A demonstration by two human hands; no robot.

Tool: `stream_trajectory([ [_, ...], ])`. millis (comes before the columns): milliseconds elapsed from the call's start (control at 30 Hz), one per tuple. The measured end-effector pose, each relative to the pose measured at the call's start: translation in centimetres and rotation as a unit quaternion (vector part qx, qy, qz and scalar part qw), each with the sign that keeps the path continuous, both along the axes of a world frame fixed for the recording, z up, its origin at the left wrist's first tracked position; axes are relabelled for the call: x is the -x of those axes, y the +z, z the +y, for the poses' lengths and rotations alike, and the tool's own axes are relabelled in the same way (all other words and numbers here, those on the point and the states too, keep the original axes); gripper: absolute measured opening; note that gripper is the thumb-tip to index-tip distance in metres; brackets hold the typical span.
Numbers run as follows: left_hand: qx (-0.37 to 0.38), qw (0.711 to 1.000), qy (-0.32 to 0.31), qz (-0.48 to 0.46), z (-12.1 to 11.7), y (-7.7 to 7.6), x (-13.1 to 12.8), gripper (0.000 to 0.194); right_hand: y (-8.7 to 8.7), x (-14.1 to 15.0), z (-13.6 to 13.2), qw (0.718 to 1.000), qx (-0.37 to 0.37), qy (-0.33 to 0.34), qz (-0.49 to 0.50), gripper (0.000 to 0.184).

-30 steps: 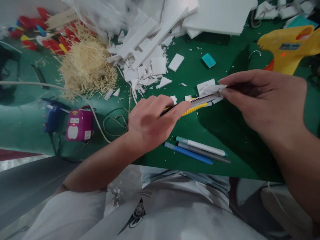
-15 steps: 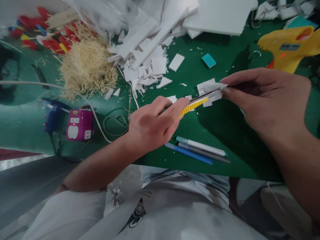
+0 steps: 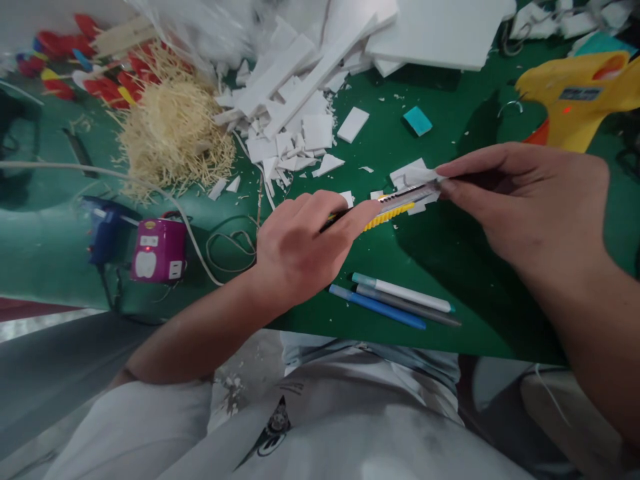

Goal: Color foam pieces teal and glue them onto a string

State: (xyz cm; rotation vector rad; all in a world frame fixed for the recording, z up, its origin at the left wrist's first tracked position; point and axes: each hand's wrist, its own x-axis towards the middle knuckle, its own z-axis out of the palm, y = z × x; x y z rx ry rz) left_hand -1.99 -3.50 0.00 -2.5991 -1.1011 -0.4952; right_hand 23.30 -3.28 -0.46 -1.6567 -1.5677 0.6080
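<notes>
My left hand (image 3: 307, 243) is closed around a yellow utility knife (image 3: 393, 212), its metal end pointing right and slightly up. Between the thumb and fingertips of my right hand (image 3: 530, 200) is pinched a small white foam piece (image 3: 431, 175), right at the tip of the knife. Whether the blade cuts into it or only touches it, I cannot tell. Other white scraps (image 3: 407, 172) lie on the green table just below and behind the knife tip.
A yellow glue gun (image 3: 570, 93) lies behind my right hand. Several pens (image 3: 400, 293) lie near the table's front edge. White foam offcuts (image 3: 300, 127), straw-like shreds (image 3: 175, 127), a purple power adapter (image 3: 159, 250) with cords and a teal piece (image 3: 418, 121) are around.
My right hand has shifted slightly left with the white foam piece. The knife in my left hand has turned a little, showing more of its metal side.
</notes>
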Motion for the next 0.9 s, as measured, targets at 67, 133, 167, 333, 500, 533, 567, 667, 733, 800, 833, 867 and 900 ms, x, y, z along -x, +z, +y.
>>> stream_trajectory([
  [67,0.015,1.000,-0.003,-0.019,0.0,0.0,0.0,0.034,0.1,0.0,0.1,1.000,0.003,-0.002,0.002,0.008],
  [133,0.041,0.998,-0.003,-0.039,-0.1,-0.1,0.1,0.031,0.1,0.0,0.1,1.000,-0.007,-0.003,0.006,0.011],
  [167,0.052,0.998,-0.004,-0.044,-0.2,-0.1,0.1,0.030,0.1,0.1,0.1,1.000,-0.012,0.001,0.008,0.012],
  [333,0.062,0.997,-0.011,-0.043,-0.3,0.0,0.4,0.034,0.1,0.1,-0.1,1.000,-0.013,0.016,0.014,0.012],
  [500,0.068,0.997,-0.009,-0.035,-0.2,-0.1,0.3,0.034,0.1,0.0,-0.1,0.999,-0.004,0.017,0.028,0.023],
  [533,0.069,0.997,-0.007,-0.040,-0.2,-0.1,0.3,0.034,0.1,0.1,-0.1,0.999,-0.003,0.014,0.029,0.025],
  [567,0.069,0.996,-0.005,-0.048,-0.2,-0.2,0.2,0.033,0.1,0.1,0.0,1.000,-0.003,0.007,0.030,0.026],
  [667,0.076,0.995,0.005,-0.062,-0.2,-0.1,0.1,0.033,0.1,0.1,0.0,0.999,0.004,0.005,0.042,0.024],
  [733,0.094,0.994,0.022,-0.056,-0.2,0.0,0.1,0.033,-0.1,-0.1,0.0,0.998,0.003,0.021,0.051,0.022],
  [800,0.112,0.991,0.036,-0.056,-0.1,0.1,0.1,0.033,-0.4,-0.4,0.1,0.998,-0.008,0.032,0.057,0.018],
  [833,0.117,0.990,0.038,-0.062,-0.1,0.2,0.1,0.033,-0.6,-0.5,0.2,0.997,-0.023,0.034,0.064,0.018],
  [867,0.119,0.990,0.037,-0.072,0.0,0.2,0.1,0.032,-0.9,-0.7,0.3,0.996,-0.040,0.035,0.073,0.018],
  [900,0.120,0.989,0.035,-0.080,0.0,0.2,0.1,0.032,-1.1,-0.8,0.4,0.994,-0.059,0.033,0.081,0.017],
])
